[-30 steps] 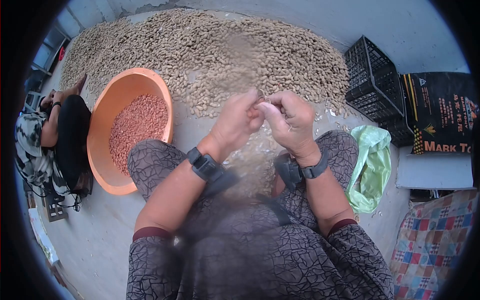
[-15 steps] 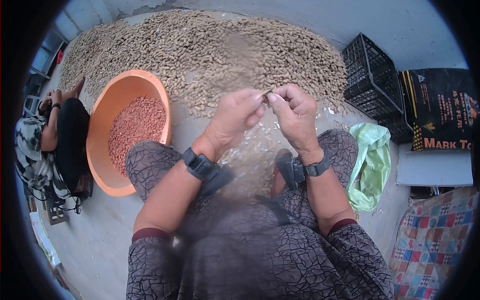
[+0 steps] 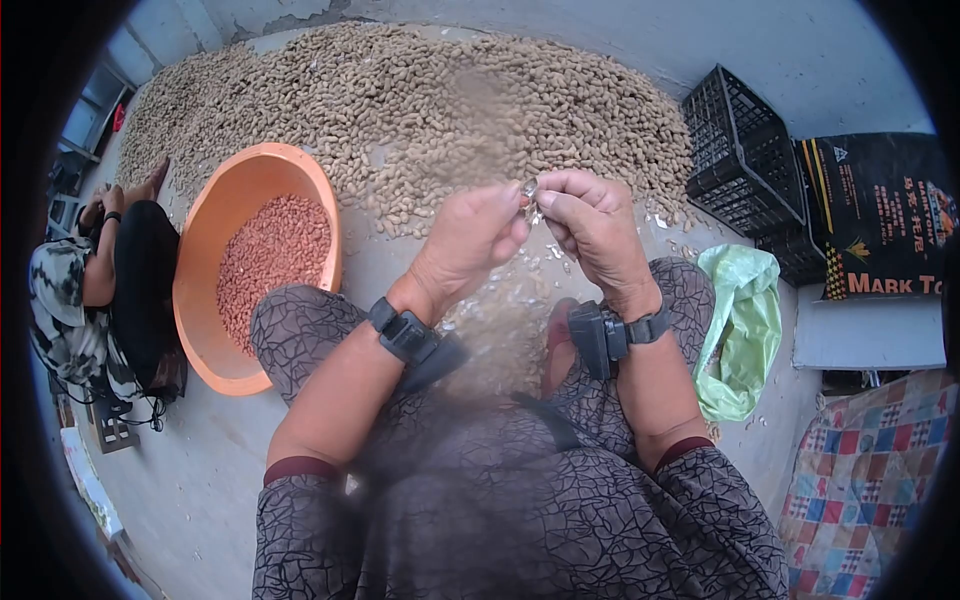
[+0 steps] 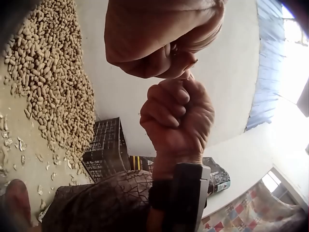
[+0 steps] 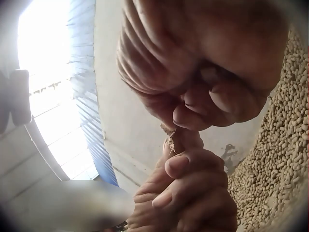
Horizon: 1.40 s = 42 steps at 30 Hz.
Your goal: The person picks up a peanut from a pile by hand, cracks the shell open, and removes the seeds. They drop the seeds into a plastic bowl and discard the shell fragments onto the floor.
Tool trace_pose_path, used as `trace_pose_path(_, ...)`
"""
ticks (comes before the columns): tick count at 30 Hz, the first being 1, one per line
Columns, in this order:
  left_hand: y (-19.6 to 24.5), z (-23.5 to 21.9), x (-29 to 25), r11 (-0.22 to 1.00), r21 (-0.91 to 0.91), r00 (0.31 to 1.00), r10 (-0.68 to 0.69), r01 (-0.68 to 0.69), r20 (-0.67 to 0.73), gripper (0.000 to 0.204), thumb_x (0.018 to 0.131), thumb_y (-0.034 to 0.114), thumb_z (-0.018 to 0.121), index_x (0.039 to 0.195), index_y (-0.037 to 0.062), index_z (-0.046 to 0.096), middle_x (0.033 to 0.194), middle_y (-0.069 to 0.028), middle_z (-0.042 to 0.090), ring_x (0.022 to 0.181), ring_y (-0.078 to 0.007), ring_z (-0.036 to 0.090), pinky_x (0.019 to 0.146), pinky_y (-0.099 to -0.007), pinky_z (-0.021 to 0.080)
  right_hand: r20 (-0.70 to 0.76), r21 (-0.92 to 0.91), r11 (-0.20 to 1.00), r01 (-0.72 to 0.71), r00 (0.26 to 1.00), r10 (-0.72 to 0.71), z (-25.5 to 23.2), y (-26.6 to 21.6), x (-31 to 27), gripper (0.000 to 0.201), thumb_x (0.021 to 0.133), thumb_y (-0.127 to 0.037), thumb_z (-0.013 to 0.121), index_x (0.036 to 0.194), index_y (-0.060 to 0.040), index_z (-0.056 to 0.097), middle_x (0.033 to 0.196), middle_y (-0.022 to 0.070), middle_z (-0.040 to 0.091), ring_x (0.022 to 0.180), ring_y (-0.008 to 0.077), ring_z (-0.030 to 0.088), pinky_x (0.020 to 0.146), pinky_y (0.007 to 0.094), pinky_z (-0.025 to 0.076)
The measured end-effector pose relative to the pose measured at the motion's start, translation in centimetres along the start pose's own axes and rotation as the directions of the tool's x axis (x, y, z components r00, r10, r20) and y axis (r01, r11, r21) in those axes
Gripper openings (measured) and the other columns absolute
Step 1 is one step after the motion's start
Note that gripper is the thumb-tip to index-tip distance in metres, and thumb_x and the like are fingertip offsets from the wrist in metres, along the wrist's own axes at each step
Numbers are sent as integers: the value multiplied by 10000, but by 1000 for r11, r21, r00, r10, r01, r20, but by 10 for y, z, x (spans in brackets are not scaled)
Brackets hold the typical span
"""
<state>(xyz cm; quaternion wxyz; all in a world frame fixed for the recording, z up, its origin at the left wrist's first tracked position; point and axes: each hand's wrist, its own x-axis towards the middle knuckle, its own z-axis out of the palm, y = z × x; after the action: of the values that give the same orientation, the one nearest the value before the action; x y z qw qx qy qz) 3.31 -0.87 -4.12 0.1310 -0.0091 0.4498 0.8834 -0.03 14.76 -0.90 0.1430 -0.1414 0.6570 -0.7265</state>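
Observation:
My left hand (image 3: 468, 232) and right hand (image 3: 597, 232) meet fingertip to fingertip above my lap. Between them is a cracked peanut shell (image 3: 530, 188), its pale inside showing in the head view. A bit of red kernel (image 3: 523, 201) peeks out by the left thumb and fingers, which pinch the peanut. The right thumb and forefinger pinch the shell from the other side. In the right wrist view a broken piece of shell (image 5: 175, 141) sticks out between the two hands' fingertips. The other fingers of both hands are curled in.
Unshelled peanuts (image 3: 400, 120) lie heaped along the wall. An orange basin (image 3: 212, 220) of red kernels (image 3: 275, 255) stands by my left knee. On the right are a green bag (image 3: 745, 345), black crates (image 3: 722, 150) and a printed sack (image 3: 880, 215). Another person (image 3: 85, 270) sits at left.
The peanut has come apart between the fingertips, and its pale shell inside and red kernel now show. The right hand has turned slightly and its wrist shifted right; the left stays nearly in place.

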Motion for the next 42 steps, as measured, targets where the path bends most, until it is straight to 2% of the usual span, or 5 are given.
trace_pose_path(3,-5,-2,4,997,71,997,10,-5,-74,201,931,238,512,901,43,551,676,-12,546,504,-39,403,448,-143,322,26,39,998,-58,998,57,-3,2,1,148,805,-87,599,889,26,647,702,-7,600,596,30,498,517,183,398)
trace_pose_path(15,-9,-1,1,988,-133,993,-91,81,-75,165,862,116,462,708,70,499,643,8,451,498,-70,380,417,-203,241,97,-613,681,401,893,-439,14,10,-1,114,745,-70,570,823,-15,633,643,139,619,561,202,633,518,286,482)
trace_pose_path(25,-10,-3,5,974,-132,960,-206,183,-192,178,897,139,476,749,43,487,653,-47,517,475,-60,424,358,-155,279,-84,-357,920,162,975,-205,0,24,10,79,797,-65,585,782,4,620,593,-18,533,504,32,438,448,200,342)
trace_pose_path(34,7,-7,-2,999,-35,983,33,-40,-179,236,946,192,460,993,-15,564,649,2,510,468,-18,385,396,-135,295,-105,-199,947,-252,966,235,-6,5,11,432,917,-375,438,844,2,636,515,11,504,398,60,389,360,212,298)
trace_pose_path(42,1,13,-7,843,526,992,124,-114,17,245,878,140,552,1051,-21,618,624,32,543,506,-10,428,450,-157,344,-14,-110,904,-413,910,414,9,-5,2,476,935,-425,383,800,-16,586,528,39,503,382,81,392,333,220,279)
